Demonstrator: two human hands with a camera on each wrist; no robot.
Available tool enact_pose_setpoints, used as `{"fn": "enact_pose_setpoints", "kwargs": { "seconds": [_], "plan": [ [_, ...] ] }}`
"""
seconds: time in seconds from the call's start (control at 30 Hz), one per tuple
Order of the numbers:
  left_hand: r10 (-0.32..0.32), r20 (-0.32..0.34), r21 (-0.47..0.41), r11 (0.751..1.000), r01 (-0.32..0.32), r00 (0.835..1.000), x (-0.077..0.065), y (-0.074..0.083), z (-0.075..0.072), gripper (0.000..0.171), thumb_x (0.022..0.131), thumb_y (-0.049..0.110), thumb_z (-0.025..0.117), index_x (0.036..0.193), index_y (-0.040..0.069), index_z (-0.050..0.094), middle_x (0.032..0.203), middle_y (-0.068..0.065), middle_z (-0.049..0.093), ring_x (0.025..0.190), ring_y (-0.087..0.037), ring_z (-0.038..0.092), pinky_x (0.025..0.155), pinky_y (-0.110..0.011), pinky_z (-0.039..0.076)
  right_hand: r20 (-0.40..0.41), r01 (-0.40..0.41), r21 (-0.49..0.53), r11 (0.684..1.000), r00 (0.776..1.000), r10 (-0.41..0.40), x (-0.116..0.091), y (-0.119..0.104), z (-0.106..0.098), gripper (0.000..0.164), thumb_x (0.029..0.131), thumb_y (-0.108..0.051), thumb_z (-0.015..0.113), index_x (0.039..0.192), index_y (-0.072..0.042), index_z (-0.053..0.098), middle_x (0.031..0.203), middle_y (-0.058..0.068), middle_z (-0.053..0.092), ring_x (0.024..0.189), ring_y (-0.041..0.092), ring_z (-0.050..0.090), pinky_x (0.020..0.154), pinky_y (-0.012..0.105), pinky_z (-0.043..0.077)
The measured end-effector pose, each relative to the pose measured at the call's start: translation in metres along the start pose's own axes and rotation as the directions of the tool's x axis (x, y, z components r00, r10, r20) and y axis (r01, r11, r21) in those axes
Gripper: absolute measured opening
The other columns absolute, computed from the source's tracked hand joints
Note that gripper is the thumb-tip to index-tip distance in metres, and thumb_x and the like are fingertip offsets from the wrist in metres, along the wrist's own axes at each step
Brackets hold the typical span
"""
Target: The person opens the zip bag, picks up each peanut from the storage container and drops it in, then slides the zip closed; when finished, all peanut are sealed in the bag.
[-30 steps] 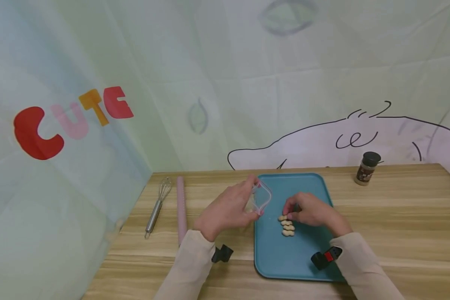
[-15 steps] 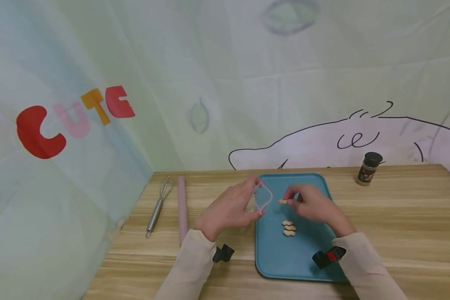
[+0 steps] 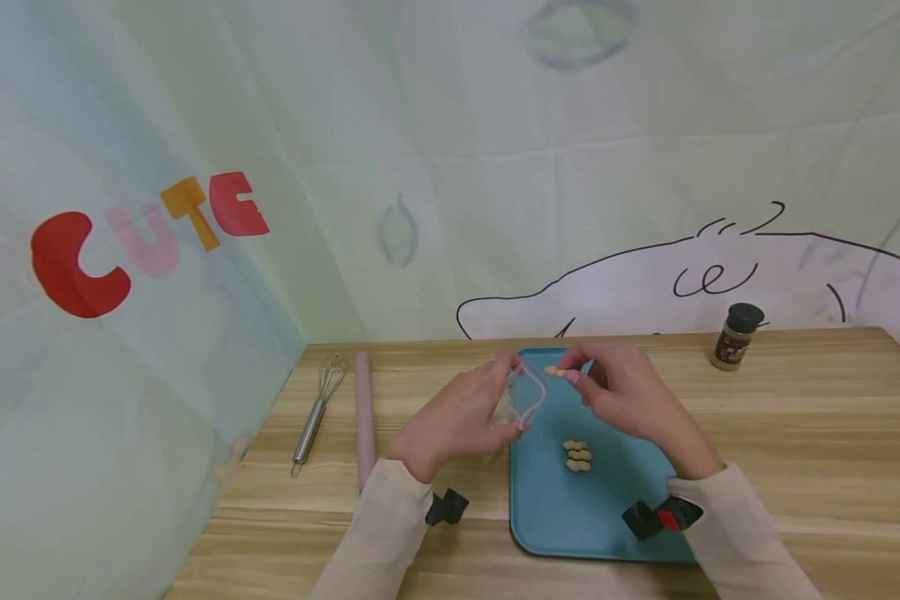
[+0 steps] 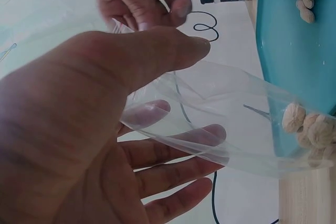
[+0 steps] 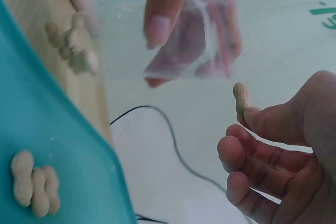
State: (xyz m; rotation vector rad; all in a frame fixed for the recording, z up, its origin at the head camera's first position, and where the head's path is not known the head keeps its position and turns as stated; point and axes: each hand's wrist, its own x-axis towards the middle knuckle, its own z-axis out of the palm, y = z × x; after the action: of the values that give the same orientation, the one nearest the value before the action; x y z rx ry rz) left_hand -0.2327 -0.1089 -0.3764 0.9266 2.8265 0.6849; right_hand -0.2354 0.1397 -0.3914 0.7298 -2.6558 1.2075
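Above the blue tray (image 3: 577, 525), a tan peanut (image 5: 242, 98) the right hand (image 3: 621, 392) pinches could drop if bumped by the clear plastic bag (image 4: 236, 100) the left hand (image 3: 457, 412) grips.

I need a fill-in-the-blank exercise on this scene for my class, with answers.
The clear plastic bag is held by the person's ____.
The right hand pinches one peanut, and ____ more peanuts lie loose on the tray.
In the head view, the utensil left of the pink rod is a ____.
The jar has a ____ lid.

Missing words: left hand; three; whisk; black.
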Motion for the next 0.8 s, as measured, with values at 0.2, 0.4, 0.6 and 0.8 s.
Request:
{"fn": "enact_pose_setpoints", "kwargs": {
  "seconds": [0.2,0.4,0.6,0.8],
  "plan": [
    [0.006,0.001,0.006,1.0,-0.006,1.0,0.0,0.001,-0.001,0.065,0.092,0.02,0.082,0.142,0.011,0.043,0.13,-0.013,0.068,0.108,-0.027,0.069,0.099,-0.041,0.06,-0.008,0.042,0.028,0.999,0.999,-0.042,-0.003,-0.013,-0.003,0.008,0.104,-0.009,0.068,0.11,-0.01,0.074,0.078,-0.001,0.067,0.061,0.007,0.059,0.057,0.027,0.051],
    [0.011,0.007,0.009,1.0,-0.011,1.0,0.0,0.001,-0.001,0.065,0.092,0.019,0.083,0.142,0.011,0.042,0.118,-0.013,0.069,0.093,-0.019,0.065,0.087,-0.032,0.058,0.01,0.104,0.005,0.995,0.995,-0.104,-0.003,-0.019,0.002,0.008,0.102,-0.007,0.071,0.108,-0.011,0.074,0.079,-0.003,0.069,0.059,0.003,0.054,0.056,0.025,0.049],
    [0.014,0.003,0.004,1.0,-0.014,1.0,-0.001,0.001,-0.001,0.066,0.092,0.019,0.083,0.142,0.01,0.042,0.117,-0.01,0.069,0.095,-0.021,0.067,0.088,-0.032,0.058,0.028,0.099,0.007,0.995,0.995,-0.099,-0.002,-0.02,0.003,0.007,0.103,-0.007,0.069,0.108,-0.01,0.073,0.078,-0.004,0.068,0.059,0.003,0.054,0.056,0.025,0.049],
    [0.002,0.011,0.0,1.0,-0.002,1.0,-0.001,0.001,0.0,0.066,0.093,0.02,0.083,0.143,0.011,0.042,0.121,-0.008,0.068,0.103,-0.024,0.068,0.094,-0.036,0.059,0.021,0.095,0.007,0.995,0.995,-0.095,-0.004,-0.019,0.001,0.008,0.102,-0.007,0.07,0.108,-0.009,0.074,0.075,-0.005,0.066,0.058,0.004,0.054,0.056,0.025,0.049]
  ]
}}
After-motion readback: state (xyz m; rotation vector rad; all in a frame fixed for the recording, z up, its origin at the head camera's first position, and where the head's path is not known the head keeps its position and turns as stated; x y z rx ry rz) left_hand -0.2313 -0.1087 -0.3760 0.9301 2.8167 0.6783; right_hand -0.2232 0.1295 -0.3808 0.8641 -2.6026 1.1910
